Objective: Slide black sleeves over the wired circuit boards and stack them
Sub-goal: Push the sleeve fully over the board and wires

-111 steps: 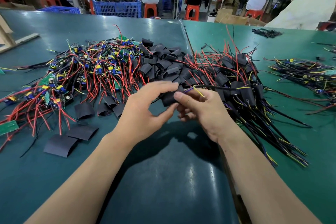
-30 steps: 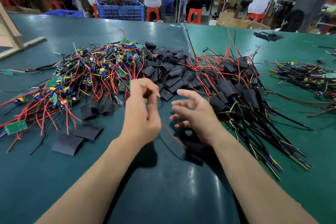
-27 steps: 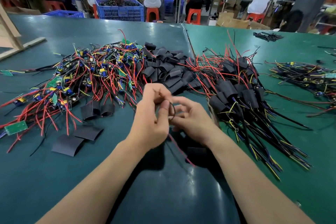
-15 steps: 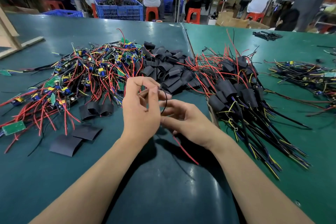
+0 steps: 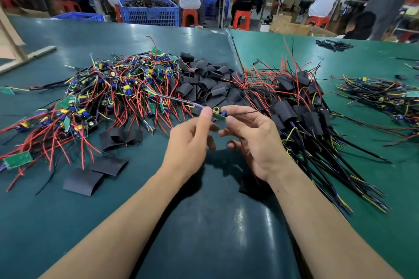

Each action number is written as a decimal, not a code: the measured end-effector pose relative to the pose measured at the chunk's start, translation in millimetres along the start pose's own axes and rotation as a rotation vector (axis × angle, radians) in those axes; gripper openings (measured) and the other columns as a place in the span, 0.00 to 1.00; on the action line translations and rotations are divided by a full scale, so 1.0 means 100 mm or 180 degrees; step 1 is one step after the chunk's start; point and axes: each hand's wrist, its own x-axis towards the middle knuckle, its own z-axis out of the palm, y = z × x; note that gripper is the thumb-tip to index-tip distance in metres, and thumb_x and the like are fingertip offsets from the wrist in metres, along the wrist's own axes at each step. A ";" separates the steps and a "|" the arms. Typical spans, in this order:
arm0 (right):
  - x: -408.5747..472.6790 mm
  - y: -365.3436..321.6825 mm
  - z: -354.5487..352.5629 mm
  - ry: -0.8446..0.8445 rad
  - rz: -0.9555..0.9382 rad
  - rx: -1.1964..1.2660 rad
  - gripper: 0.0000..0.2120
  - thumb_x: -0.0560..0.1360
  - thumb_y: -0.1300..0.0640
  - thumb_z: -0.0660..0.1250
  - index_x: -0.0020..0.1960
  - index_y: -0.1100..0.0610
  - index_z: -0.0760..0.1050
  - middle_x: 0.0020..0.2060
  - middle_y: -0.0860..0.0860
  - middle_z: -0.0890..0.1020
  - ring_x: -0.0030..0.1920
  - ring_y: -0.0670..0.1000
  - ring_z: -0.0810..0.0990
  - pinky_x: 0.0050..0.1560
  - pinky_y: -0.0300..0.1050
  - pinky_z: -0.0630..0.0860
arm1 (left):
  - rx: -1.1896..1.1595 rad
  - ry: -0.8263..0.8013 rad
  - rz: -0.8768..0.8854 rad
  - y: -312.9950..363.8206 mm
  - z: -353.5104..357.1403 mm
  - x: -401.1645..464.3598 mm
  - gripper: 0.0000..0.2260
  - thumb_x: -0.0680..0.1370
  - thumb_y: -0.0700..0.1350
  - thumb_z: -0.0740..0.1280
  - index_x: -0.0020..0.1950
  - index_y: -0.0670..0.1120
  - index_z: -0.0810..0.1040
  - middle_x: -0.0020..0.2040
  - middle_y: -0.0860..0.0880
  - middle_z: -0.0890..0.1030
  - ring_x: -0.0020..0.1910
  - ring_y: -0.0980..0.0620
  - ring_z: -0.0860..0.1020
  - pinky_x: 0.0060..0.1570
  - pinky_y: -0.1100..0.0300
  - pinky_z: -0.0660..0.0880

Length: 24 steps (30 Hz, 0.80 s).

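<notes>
Fingers [image 5: 205,113] amid sleeves [image 5: 204,84], wires [image 5: 127,97]

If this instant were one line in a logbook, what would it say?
step: bare circuit board picked | left hand: pinches board | right hand: fingers at board's wire end | sleeve: not on

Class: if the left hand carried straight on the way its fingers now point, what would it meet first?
Probably the loose black sleeves heaped beyond it. The left hand holds a small circuit board and points up-table; depth is uncertain.
</notes>
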 end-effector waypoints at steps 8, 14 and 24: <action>0.02 -0.02 0.02 0.0257 0.0451 -0.0013 0.03 0.78 0.59 0.68 0.48 0.56 0.80 0.39 0.51 0.86 0.29 0.48 0.80 0.26 0.36 0.72 | -0.1539 0.0368 0.0006 0.08 -0.11 0.11 0.08 0.82 0.42 0.63 0.48 0.44 0.80 0.34 0.50 0.82 0.19 0.56 0.69 0.20 0.68 0.62; 0.05 -0.07 -0.06 0.0690 0.1005 0.1121 0.10 0.79 0.57 0.64 0.44 0.59 0.81 0.30 0.51 0.81 0.25 0.46 0.77 0.23 0.34 0.71 | -0.2235 0.0610 -0.0298 0.11 -0.18 0.19 0.10 0.82 0.40 0.62 0.41 0.46 0.70 0.36 0.47 0.83 0.19 0.56 0.69 0.22 0.67 0.62; 0.02 -0.04 -0.01 0.0051 0.0747 0.0602 0.08 0.69 0.60 0.71 0.47 0.57 0.83 0.38 0.51 0.85 0.32 0.47 0.82 0.29 0.35 0.75 | -0.2178 0.0449 -0.0511 0.12 -0.16 0.17 0.07 0.81 0.37 0.61 0.45 0.46 0.70 0.35 0.46 0.82 0.20 0.54 0.68 0.23 0.67 0.63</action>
